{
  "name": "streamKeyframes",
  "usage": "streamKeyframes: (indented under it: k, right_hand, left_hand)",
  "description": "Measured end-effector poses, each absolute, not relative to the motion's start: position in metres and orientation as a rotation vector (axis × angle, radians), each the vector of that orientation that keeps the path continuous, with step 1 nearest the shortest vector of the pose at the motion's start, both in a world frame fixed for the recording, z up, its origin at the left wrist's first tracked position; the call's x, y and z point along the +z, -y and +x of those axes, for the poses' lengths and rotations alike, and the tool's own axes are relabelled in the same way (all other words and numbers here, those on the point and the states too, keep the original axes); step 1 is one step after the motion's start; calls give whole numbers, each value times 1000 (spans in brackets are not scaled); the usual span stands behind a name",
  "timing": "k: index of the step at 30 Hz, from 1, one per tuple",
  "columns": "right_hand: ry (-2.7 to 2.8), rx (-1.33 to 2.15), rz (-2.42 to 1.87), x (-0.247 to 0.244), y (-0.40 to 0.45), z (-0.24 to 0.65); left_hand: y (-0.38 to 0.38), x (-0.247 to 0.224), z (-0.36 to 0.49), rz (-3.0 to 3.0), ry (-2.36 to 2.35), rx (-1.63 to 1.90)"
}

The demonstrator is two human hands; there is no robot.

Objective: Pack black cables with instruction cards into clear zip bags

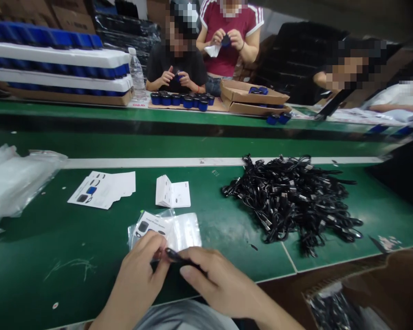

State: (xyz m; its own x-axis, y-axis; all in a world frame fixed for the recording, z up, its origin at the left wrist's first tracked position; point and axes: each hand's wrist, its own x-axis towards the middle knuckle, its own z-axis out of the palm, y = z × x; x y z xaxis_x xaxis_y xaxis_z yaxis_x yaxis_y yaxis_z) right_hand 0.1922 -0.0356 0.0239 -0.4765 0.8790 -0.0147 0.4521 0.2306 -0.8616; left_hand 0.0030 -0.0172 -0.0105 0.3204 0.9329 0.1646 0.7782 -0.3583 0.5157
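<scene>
My right hand is closed on a bundled black cable, whose end points toward my left fingers. My left hand pinches the near edge of a clear plastic bag, close to the cable's end. A printed leaflet with pictures of a speaker shows at the bag's left side. Whether the cable's tip is inside the bag opening is hidden by my fingers. Just beyond stands a partly unfolded booklet. To the right lies a large tangled heap of black cables.
Fanned leaflets and a stack of clear bags lie on the left of the green table. Bagged cables sit low at right. Across the bench, co-workers handle small dark items near blue round units and stacked trays.
</scene>
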Motion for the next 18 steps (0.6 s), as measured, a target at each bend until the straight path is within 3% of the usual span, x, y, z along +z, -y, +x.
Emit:
streamKeyframes:
  k: [8,14,18]
  right_hand:
    - [1940,1178,-1273,16,31,173]
    - [1787,1344,-1289,9,28,170]
    - [1664,1657,-988,9,30,175]
  left_hand:
    - [26,-10,1,2184,-1577,847]
    - [39,-13,3,2337,-1505,923]
    - [42,-14,2,2382,-1452,976]
